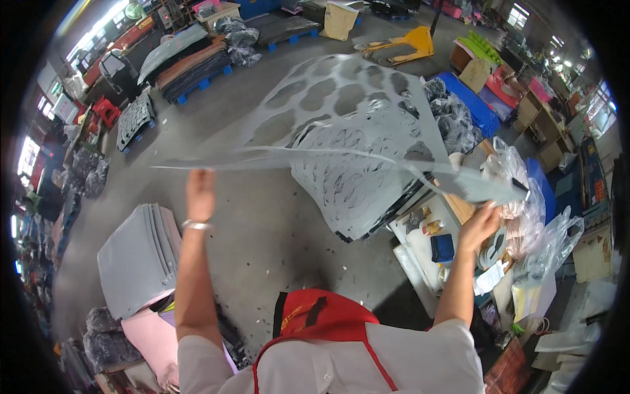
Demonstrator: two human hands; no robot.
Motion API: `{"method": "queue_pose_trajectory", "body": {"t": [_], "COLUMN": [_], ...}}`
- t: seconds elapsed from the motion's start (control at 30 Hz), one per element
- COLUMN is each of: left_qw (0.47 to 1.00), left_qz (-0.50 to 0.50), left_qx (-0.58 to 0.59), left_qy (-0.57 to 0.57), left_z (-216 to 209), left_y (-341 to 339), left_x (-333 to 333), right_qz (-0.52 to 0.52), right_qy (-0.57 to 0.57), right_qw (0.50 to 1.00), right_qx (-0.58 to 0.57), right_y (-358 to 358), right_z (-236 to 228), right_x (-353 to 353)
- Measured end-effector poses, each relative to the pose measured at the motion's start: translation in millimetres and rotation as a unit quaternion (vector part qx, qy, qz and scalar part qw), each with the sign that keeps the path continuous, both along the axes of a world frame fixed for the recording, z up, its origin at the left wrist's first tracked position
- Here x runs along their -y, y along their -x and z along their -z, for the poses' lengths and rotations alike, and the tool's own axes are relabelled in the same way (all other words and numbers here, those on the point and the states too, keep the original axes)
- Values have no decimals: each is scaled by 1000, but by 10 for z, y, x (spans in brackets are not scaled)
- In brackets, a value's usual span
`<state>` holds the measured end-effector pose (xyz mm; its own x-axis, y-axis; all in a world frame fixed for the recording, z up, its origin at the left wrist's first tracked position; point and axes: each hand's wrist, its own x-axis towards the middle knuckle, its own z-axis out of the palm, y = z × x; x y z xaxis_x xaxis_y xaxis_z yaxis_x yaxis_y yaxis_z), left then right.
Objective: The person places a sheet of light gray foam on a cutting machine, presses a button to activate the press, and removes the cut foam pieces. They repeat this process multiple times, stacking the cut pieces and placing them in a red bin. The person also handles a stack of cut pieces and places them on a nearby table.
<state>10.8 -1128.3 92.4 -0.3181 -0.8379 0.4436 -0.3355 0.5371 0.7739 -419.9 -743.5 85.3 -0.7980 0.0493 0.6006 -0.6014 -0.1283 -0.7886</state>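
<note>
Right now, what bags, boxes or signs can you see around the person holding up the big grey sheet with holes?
Clear plastic bags: crinkly, see-through, piled at the person's right, beside the right hand.
Black plastic bags: shiny, stuffed, heaped by the blue pallet behind the grey sheet.
Cardboard box: brown, top centre, far off on the floor.
White paper label: small slip on the cluttered table, lower right.
Left hand: grips the sheet's left edge.

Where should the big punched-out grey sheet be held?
By its near edge strip, hands spread wide. The grey sheet is limp and full of cut-out holes; the left hand and right hand grip that uncut border from underneath.
</note>
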Motion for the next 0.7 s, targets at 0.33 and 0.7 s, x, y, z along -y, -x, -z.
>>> {"method": "queue_pose_trajectory", "body": {"t": [0.33,0.7], "left_qw": [851,476], "left_qz": [-151,-543], "left_qx": [313,-296], "left_qy": [-393,-625], "left_z": [3415,4067], "left_y": [-1727,-4673], "left_x": [-1220,-2852], "right_qz": [-437,-476], "right_qy": [-786,-699], "right_qw": [419,531], "right_qx": [131,-52], "right_y": [-1646,-2411], "right_z": [2705,2599], "right_x": [-419,1892]}}
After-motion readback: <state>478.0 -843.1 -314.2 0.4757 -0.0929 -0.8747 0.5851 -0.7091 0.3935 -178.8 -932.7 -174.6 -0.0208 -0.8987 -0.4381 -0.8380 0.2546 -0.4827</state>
